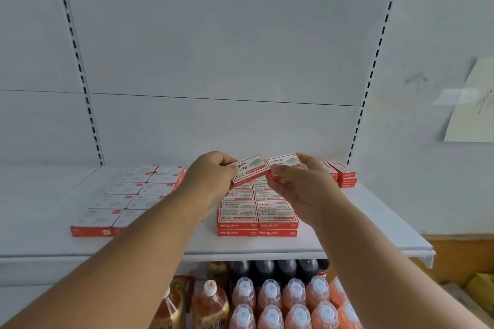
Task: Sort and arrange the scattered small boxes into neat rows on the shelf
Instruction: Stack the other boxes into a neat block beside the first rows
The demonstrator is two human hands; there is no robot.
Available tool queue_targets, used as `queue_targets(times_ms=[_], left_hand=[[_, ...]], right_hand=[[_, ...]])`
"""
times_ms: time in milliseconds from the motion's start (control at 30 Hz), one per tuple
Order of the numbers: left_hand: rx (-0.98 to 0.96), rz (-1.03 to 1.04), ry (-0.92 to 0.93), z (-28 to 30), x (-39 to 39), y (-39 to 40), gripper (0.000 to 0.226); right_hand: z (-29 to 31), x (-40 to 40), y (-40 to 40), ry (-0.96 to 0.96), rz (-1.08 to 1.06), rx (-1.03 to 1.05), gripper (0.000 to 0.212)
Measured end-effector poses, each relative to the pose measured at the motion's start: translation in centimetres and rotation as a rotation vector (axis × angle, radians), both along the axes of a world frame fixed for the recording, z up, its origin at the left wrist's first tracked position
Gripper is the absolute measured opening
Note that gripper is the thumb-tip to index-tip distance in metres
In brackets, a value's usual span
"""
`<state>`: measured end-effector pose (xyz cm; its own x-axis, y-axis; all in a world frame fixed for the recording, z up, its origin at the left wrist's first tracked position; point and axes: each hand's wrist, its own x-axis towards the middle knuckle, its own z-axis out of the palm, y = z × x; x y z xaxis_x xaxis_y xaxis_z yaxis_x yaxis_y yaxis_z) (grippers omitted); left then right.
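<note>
In the head view, the left hand (211, 176) grips a red-and-white staple box (250, 169) with its fingers curled round the box's left end, holding it tilted above the shelf (347, 227). The right hand (302, 187) pinches a second staple box (284, 162) just beside the first, their near corners almost touching. Both lids read "wengu" with Chinese characters beneath.

Directly below the hands, a double row of matching boxes (258, 214) lies flat on the shelf, stacked two high at the front, printed "24/6" on top and "wengu" on the red front sides. To the left, well apart, another double row of white-topped boxes (133, 195) has labels too blurred to read. A small stack of boxes (343, 173) sits at the back right.

Under the shelf stand orange drink bottles (283, 302) with white caps. A paper sheet (473, 104) with illegible scrawl hangs on the right wall.
</note>
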<state>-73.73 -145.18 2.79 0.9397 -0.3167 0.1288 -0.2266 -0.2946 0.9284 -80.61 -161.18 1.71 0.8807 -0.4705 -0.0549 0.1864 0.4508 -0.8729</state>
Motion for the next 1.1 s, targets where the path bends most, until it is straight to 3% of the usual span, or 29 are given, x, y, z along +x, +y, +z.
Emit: queue_targets(times_ms=[200, 400, 600, 800, 933, 1100], left_hand=[[0.071, -0.053, -0.058, 0.0, 0.5, 0.4, 0.014], [0.221, -0.010, -0.081, -1.1, 2.6, 1.0, 0.016], [0.538, -0.082, -0.124, -2.9, 3.0, 1.4, 0.020], [0.505, -0.110, -0.190, -4.0, 2.8, 1.2, 0.022], [0.511, -0.080, -0.258, -5.0, 2.6, 1.0, 0.024], [0.509, -0.022, -0.334, -5.6, 2.2, 0.6, 0.027]], right_hand=[[-0.3, -0.2, -0.2, 0.082, 0.020, -0.093, 0.047], [-1.0, 0.0, -1.8, 0.325, -0.242, -0.527, 0.019], [-2.3, 0.4, -1.1, 0.532, -0.218, -1.000, 0.012], [-2.6, 0.6, -0.9, 0.745, -0.126, -1.263, 0.033], [-3.0, 0.6, -0.5, 0.726, -0.110, -1.323, 0.026], [-3.3, 0.3, -0.2, 0.748, -0.148, -1.484, 0.039]])
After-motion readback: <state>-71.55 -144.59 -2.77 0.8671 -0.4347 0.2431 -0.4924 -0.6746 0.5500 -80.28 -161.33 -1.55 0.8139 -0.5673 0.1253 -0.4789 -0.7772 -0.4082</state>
